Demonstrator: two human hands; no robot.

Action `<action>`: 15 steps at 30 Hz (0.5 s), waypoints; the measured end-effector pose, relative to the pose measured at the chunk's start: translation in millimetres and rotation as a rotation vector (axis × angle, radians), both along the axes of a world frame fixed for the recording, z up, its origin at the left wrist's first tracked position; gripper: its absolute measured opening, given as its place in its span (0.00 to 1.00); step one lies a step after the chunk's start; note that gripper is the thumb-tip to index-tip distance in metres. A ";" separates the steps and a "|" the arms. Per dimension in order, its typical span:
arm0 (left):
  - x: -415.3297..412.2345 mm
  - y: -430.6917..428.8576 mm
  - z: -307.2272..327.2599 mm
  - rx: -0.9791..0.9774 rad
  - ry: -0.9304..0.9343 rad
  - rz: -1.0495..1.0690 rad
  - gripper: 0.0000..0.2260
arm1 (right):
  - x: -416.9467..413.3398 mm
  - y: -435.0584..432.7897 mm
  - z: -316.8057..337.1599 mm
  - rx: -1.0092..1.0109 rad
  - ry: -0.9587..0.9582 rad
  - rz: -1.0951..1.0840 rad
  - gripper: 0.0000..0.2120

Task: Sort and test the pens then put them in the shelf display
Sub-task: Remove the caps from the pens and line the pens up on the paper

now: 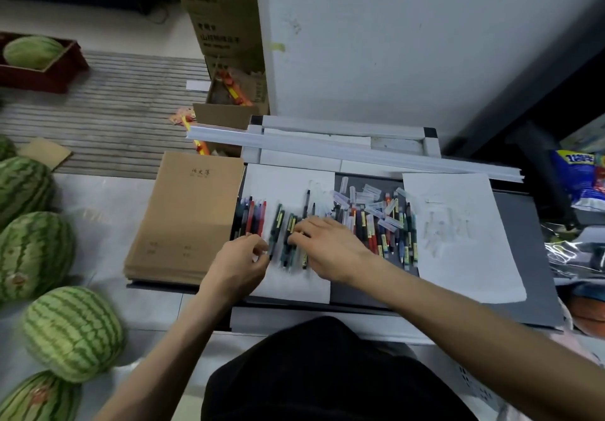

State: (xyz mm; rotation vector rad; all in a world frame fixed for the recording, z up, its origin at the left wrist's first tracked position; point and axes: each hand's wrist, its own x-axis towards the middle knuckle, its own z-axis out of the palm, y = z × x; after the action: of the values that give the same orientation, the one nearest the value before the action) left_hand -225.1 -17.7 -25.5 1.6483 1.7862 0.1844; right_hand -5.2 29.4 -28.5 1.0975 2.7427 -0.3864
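Fingers (259, 246) of left hand (240, 265) curled beside one dark green plastic pen (277, 221); blur hid any grip. Right hand (327, 247) lay flat, fingers straight, covering more green pens (290, 224) at 12 o'clock on white paper sheet (281, 185).

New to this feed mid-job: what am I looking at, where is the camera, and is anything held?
There is no machine: a person works with two bare hands. The single picture comes from a camera worn on the head, looking down. On the dark grey tabletop lies a white paper sheet with a row of red, green and blue pens at its left edge and a group of dark green pens. The right hand rests open, fingers spread on that group. The left hand has its fingertips at one green pen; blur hides whether it pinches it. Further right is a mixed heap of pens and clear plastic caps, then a second white sheet with faint scribbles. A stack of brown paper notebooks lies at the left.
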 end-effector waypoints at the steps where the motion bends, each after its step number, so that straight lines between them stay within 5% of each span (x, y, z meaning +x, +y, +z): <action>1: -1.5 -3.0 -0.6 0.008 -0.023 0.026 0.08 | -6.4 7.1 0.5 0.021 -0.022 0.045 0.23; 15: -17.4 -40.6 -4.5 -0.009 -0.131 0.230 0.08 | -54.5 43.4 -4.4 0.152 -0.291 0.417 0.41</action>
State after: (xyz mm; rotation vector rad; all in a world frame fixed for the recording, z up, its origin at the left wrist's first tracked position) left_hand -242.5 -58.4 -29.9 1.3882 1.8691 0.3784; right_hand -59.7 72.8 -32.9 0.5281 2.6677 0.0388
